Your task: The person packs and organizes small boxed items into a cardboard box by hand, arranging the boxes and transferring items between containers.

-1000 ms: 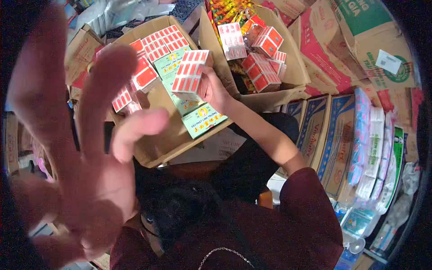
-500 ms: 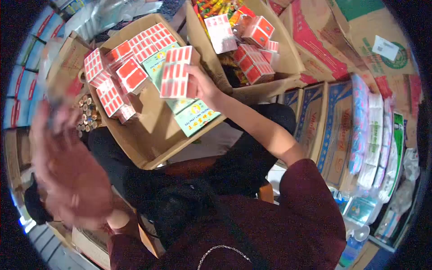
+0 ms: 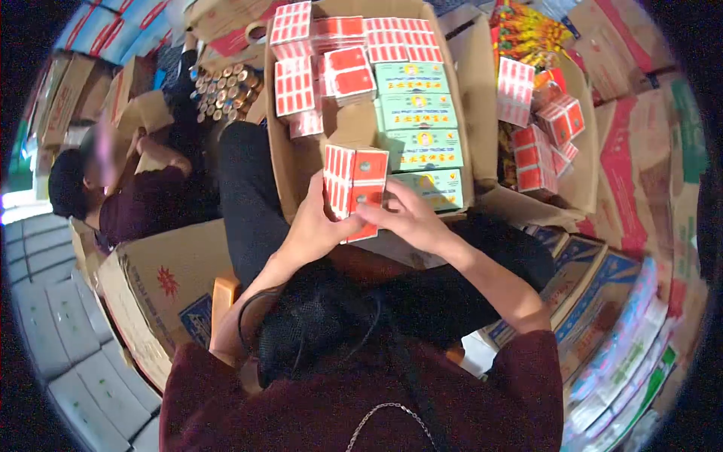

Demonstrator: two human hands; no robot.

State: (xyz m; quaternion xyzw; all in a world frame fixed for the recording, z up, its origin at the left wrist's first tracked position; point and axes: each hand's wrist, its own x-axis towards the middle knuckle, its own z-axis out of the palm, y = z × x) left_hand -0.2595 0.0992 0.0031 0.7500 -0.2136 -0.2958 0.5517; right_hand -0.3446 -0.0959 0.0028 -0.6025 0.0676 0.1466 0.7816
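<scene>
In front of my lap, both hands are closed around a block of small red-and-white boxes [image 3: 367, 175]. My left hand [image 3: 310, 227] grips its left side and lower edge, with the thumb on the front. My right hand [image 3: 416, 218] holds the right side, fingers bent against the red face. Just beyond is an open cardboard box [image 3: 285, 177]. Several green boxes [image 3: 422, 113] with yellow and blue print are lined up along its right side. More red-and-white blocks [image 3: 294, 84] are stacked in its left and far parts.
A second open carton [image 3: 482, 98] at the right holds red-and-white blocks [image 3: 535, 154] and bright yellow-red packets [image 3: 531, 34]. Another person [image 3: 147, 192] sits at the left, beside a cluster of round-ended items [image 3: 226, 90]. Closed cartons [image 3: 177, 290] and plastic-wrapped packs [image 3: 617, 339] surround me.
My left hand has come in from the far left to join my right hand. The red-and-white block has moved down towards me and is turned. My view has shifted left.
</scene>
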